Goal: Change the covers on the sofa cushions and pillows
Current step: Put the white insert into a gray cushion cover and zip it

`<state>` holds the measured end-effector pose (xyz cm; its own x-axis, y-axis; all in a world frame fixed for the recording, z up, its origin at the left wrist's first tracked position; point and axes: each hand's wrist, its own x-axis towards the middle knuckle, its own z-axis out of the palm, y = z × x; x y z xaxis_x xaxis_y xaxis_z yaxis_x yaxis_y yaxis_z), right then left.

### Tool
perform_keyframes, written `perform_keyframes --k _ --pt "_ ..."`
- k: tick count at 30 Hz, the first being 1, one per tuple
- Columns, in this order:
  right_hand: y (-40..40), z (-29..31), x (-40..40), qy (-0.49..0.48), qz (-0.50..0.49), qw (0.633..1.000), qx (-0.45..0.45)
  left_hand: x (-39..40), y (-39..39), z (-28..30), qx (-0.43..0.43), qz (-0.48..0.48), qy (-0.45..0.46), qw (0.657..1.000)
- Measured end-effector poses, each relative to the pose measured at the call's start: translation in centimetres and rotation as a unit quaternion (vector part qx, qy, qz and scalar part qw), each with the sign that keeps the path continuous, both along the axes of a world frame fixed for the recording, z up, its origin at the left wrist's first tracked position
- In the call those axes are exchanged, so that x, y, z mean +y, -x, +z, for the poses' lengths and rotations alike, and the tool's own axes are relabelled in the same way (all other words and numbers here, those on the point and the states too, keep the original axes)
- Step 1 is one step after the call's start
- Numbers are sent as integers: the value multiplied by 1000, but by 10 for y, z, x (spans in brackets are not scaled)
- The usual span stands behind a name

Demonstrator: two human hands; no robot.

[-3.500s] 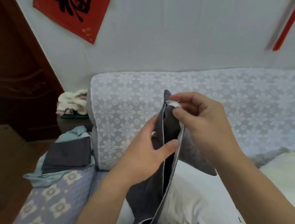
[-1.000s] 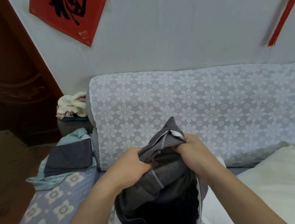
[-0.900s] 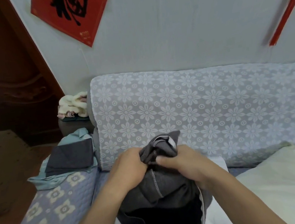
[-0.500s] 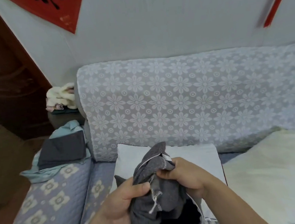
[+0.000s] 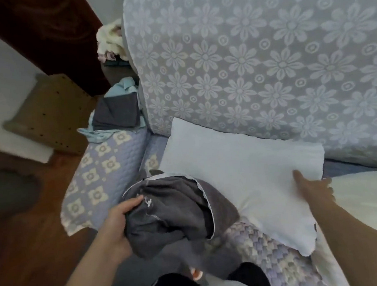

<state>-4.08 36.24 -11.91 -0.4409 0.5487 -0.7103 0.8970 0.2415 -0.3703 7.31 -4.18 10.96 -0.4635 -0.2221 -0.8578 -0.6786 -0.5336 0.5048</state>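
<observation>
Against the floral sofa back (image 5: 255, 52), the grey cover (image 5: 166, 215) is now bunched in the left hand (image 5: 117, 226) alone, while the white pillow (image 5: 238, 179) is pressed by the released, flat-fingered right hand (image 5: 312, 189).

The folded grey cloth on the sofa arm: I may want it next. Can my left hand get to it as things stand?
Probably not right away: the left hand is gripping the bunched grey cover. Nothing lies over the folded grey cloth, so it looks reachable once the cover is let go.

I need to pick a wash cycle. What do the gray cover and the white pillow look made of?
Gray cover: soft, matte woven or knit cloth, bunching in loose folds, pale stitched edge. White pillow: smooth, matte plain fabric, probably cotton or polyester, over a plump filling. The exact fibre cannot be told.
</observation>
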Motion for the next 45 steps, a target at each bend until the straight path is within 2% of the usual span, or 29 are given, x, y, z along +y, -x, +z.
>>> perform_keyframes --k 2,4,6,9,11,13,15,17,19,21,25,29,32,34,37,39,41,43,45 --pt "1 -20 6 107 -66 992 30 -14 -15 1 -1 51 22 998" --pt "1 -19 -15 186 -82 976 79 -23 -26 2 0 103 43 994" --pt "3 22 -55 186 -51 967 164 -23 -27 4 11 118 56 991" --pt "20 105 -106 97 98 953 269 -27 -18 10 59 171 104 978" --pt "34 172 -126 53 225 907 351 -48 -14 20 99 261 172 945" --pt "45 239 -133 26 335 854 397 -76 -11 35 112 320 253 906" --pt "43 315 -135 35 415 804 425 -96 -10 55 113 287 280 909" --pt "33 380 -130 65 474 768 426 -104 -2 70 108 171 280 938" --pt "16 429 -127 73 542 728 413 -106 4 84 124 57 286 948" --pt "4 448 -124 64 583 699 409 -100 11 90 147 -23 284 947" --pt "-9 413 -127 -43 644 650 401 -81 20 95 185 -119 264 939" --pt "-18 338 -127 -14 706 598 379 -50 31 95 206 -189 250 927" --pt "-40 274 -127 -34 731 622 279 -25 40 82 206 -214 274 914" --pt "-59 229 -117 -34 718 663 208 -8 42 65 184 -246 264 914" --pt "-79 194 -98 -21 660 720 212 15 36 39 163 -304 263 901" --pt "-82 197 -87 -8 645 725 242 27 29 23 158 -341 282 883" --pt "-86 210 -86 13 663 716 219 36 26 14 162 -368 298 866" --pt "-92 220 -96 -17 686 700 199 42 25 12 164 -385 300 857" --pt "-98 223 -111 -67 671 696 246 45 23 13 169 -395 294 854"
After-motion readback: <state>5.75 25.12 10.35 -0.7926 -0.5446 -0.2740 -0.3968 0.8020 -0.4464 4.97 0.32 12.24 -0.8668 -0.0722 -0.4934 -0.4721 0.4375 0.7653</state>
